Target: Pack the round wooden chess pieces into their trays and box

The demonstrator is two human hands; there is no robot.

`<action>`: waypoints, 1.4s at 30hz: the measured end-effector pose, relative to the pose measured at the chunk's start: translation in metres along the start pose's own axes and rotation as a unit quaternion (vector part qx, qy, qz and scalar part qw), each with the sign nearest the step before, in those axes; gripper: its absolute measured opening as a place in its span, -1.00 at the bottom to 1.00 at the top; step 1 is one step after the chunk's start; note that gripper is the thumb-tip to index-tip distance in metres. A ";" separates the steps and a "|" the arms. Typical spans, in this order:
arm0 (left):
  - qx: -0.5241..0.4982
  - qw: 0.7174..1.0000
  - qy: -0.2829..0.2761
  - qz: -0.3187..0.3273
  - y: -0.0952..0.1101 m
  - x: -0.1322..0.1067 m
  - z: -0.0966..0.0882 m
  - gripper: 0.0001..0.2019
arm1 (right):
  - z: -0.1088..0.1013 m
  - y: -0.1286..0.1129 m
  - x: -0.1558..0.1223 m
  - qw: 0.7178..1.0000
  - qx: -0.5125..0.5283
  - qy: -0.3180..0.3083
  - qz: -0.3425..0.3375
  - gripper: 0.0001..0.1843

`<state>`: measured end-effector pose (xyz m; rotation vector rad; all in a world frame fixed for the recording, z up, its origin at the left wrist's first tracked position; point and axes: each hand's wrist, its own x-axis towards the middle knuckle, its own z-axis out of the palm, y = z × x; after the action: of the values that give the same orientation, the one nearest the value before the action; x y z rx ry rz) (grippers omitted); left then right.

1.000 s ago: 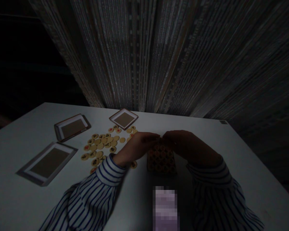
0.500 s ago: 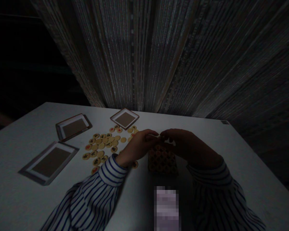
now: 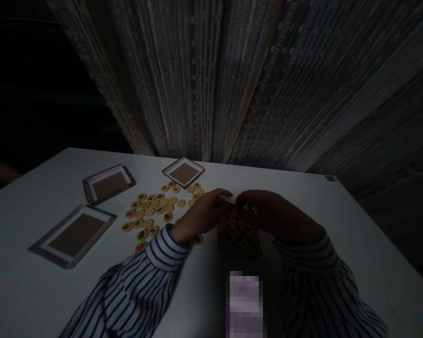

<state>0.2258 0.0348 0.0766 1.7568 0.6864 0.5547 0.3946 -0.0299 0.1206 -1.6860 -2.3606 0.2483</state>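
Observation:
A small dark box [image 3: 238,237] with rows of a round, lattice-like pattern on its top lies in front of me, in shadow. My left hand [image 3: 204,212] curves in from the left, its thumb and fingers closed at the box's far edge. Opposite it, my right hand [image 3: 273,211] bends its fingers onto the far right end of the same box. The undersides of both hands are hidden and very dark. Left of my left hand, several round wooden Chinese chess pieces [image 3: 149,211] lie scattered, some showing red or black characters, others plain.
Three shallow box trays stand on the white table [image 3: 193,300]: a near left tray [image 3: 74,236], a tray behind it [image 3: 110,184] and a far tray [image 3: 184,172]. A striped curtain [image 3: 211,94] hangs beyond the far edge. A pixelated patch covers the near middle.
My fingertips have shifted slightly at the far end of the box, and the pattern on its top looks different. The view has moved a little; the chess pieces and trays stay put.

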 end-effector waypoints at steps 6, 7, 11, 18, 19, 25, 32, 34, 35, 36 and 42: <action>0.056 0.998 0.030 0.010 -0.002 0.001 -0.003 -0.75 | 0.001 0.001 -0.001 1.000 -0.013 -0.010 0.001 -0.87; 0.076 0.996 0.037 0.013 -0.002 0.001 -0.003 -0.75 | 0.001 0.002 -0.001 1.000 -0.017 -0.012 0.001 -0.87; 0.172 0.982 0.074 0.035 -0.001 0.001 -0.004 -0.77 | 0.001 0.002 -0.001 0.999 -0.027 -0.033 0.003 -0.87; 0.250 0.962 0.100 0.053 0.002 -0.002 -0.005 -0.79 | -0.001 -0.001 0.000 0.995 -0.062 -0.073 0.039 -0.70; 0.255 0.960 0.101 0.056 0.001 -0.002 -0.005 -0.79 | -0.001 -0.001 -0.001 0.994 -0.063 -0.077 0.038 -0.73; 0.302 0.947 0.092 0.060 0.000 -0.002 -0.008 -0.78 | 0.001 0.003 -0.002 0.992 -0.058 -0.094 0.056 -0.80; 0.348 0.934 0.073 0.045 -0.002 -0.003 -0.009 -0.78 | -0.004 -0.004 0.001 0.985 -0.069 -0.132 0.084 -0.80; 0.356 0.931 0.070 0.047 -0.003 -0.004 -0.009 -0.77 | -0.006 -0.006 0.002 0.985 -0.073 -0.136 0.082 -0.79; 0.360 0.929 0.068 0.047 -0.004 -0.004 -0.009 -0.77 | -0.005 -0.006 0.002 0.985 -0.076 -0.135 0.080 -0.79; 0.365 0.927 0.066 0.047 -0.004 -0.004 -0.009 -0.76 | -0.004 -0.006 0.003 0.985 -0.078 -0.135 0.076 -0.78; 0.375 0.924 0.057 0.047 -0.004 -0.004 -0.010 -0.75 | 0.008 0.004 0.005 0.982 -0.105 -0.141 0.065 -0.76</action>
<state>0.2153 0.0395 0.0749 2.4951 0.9843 0.4903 0.3940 -0.0239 0.1121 -2.0257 -2.5573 0.2865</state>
